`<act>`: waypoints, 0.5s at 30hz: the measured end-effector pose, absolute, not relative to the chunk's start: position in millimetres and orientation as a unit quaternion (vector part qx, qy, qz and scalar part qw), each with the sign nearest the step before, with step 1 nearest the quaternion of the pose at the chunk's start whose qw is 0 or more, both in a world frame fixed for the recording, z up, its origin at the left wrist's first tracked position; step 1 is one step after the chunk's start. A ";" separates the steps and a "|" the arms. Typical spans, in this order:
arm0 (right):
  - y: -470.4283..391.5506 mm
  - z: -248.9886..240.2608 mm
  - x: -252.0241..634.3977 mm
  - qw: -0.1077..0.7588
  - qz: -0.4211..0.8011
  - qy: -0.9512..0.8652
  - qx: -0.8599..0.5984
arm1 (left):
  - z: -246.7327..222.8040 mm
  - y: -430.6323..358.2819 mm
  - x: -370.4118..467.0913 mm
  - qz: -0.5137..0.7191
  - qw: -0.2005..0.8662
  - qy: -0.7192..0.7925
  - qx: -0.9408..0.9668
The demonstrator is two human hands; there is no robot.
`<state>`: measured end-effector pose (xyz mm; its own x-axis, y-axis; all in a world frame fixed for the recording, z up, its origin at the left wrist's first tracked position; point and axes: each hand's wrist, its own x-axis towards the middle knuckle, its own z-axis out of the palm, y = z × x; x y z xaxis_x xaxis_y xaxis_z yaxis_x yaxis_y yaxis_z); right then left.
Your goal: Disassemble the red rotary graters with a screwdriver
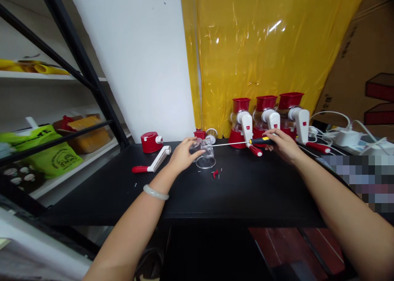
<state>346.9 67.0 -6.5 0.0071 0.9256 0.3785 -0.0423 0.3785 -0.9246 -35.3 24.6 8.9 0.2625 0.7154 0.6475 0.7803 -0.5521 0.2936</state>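
Observation:
My left hand (185,154) grips a clear plastic housing (206,161) near the middle of the black table. Wrapped in my right hand (281,145) is the black and yellow handle of a screwdriver (238,143). Its long metal shaft points left, the tip reaching the clear housing. In front of the housing lie a small red plastic part (215,174) and several tiny screws (221,170). A white crank with a red grip (158,160) rests left of my left hand. Behind it stands a red base (151,142) with a white fitting.
Three assembled red and white rotary graters (241,123) line the back right. A metal grater drum (211,133) stands behind the housing. White power strips and cables (349,136) lie at the right. A black-framed shelf (70,78) borders the left. Yellow film (261,47) hangs behind.

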 end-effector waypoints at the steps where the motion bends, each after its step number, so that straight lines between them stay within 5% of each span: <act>1: 65.1 -5.3 346.5 0.607 0.413 -0.569 -0.371 | 9.1 24.5 -35.2 -0.384 0.042 -0.471 -0.793; 15: 67.2 -7.8 342.0 0.604 0.390 -0.571 -0.397 | 10.7 20.7 -37.8 -0.397 0.037 -0.471 -0.787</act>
<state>342.0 67.2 -7.8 0.0440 0.9243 0.3790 -0.0177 0.3801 -0.9248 -37.8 20.7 10.7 0.2406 0.7116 0.6601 0.7707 -0.5535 0.3158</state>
